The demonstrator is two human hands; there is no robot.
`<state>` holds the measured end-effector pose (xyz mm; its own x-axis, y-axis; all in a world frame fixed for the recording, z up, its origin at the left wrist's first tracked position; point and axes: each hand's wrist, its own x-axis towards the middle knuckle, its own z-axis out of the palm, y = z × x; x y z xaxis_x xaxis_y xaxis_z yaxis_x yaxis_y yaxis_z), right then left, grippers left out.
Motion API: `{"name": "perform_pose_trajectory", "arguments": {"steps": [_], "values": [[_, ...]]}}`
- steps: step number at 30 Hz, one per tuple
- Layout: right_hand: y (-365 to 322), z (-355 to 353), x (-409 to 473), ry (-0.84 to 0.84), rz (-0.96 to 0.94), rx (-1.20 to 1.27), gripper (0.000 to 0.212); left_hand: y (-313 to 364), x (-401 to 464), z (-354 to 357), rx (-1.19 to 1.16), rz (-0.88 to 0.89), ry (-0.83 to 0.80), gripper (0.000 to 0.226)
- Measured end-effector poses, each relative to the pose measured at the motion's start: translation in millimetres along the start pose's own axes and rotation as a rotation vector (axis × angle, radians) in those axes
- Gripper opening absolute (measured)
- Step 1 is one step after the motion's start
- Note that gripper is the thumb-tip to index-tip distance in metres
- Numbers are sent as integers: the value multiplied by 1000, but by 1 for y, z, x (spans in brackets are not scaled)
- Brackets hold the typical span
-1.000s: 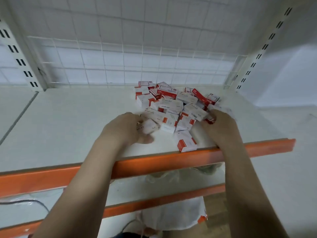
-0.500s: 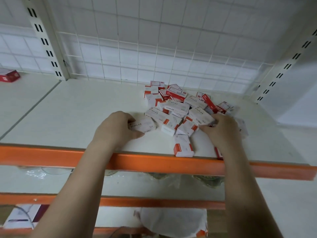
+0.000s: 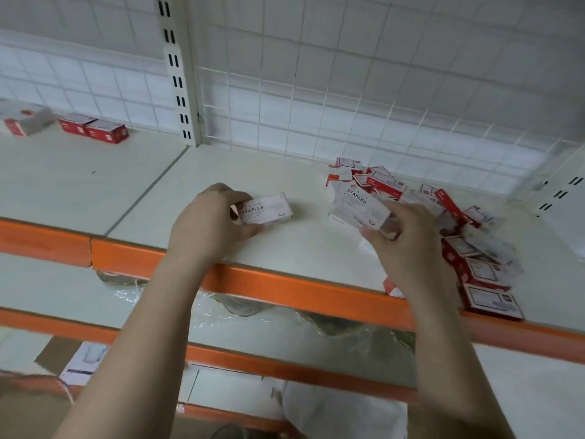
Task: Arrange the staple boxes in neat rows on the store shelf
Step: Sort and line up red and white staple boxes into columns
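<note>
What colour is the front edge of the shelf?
Orange; the shelf's front edge shows clearly in the head view.

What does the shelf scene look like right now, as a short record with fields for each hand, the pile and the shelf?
left hand: holds one white staple box, label up, clear of the pile
right hand: holds a second staple box at the pile's left edge
pile: jumbled red-and-white boxes, right side of the shelf
shelf: white board, orange front rail
rows: none formed yet
</note>
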<state>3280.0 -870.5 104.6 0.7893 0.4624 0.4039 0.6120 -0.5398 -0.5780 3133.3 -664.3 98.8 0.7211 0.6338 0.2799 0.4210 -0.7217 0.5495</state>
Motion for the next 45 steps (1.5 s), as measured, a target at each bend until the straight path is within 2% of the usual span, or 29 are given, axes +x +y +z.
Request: {"name": "perform_pose_trajectory", "arguments": {"steps": [5,11,18,34,40,45], "values": [[-64,47,-12,-37,-25,31,46,-67,-8,-49,44,-48,27,39],[-155,128,-39,-55,23,123,33,-171,-13,-125,103,-62,53,40],[-250,199,-70,-91,74,163,34,-273,-26,-210,124,-83,52,36],[-380,292,-55,-200,-52,163,45,-399,-26,-296,214,-215,161,32],[-427,347,-23,-254,-104,186,43,-453,9,-324,268,-224,198,33],[-468,392,9,-276,-141,182,40,-499,57,-349,311,-208,162,24]]}}
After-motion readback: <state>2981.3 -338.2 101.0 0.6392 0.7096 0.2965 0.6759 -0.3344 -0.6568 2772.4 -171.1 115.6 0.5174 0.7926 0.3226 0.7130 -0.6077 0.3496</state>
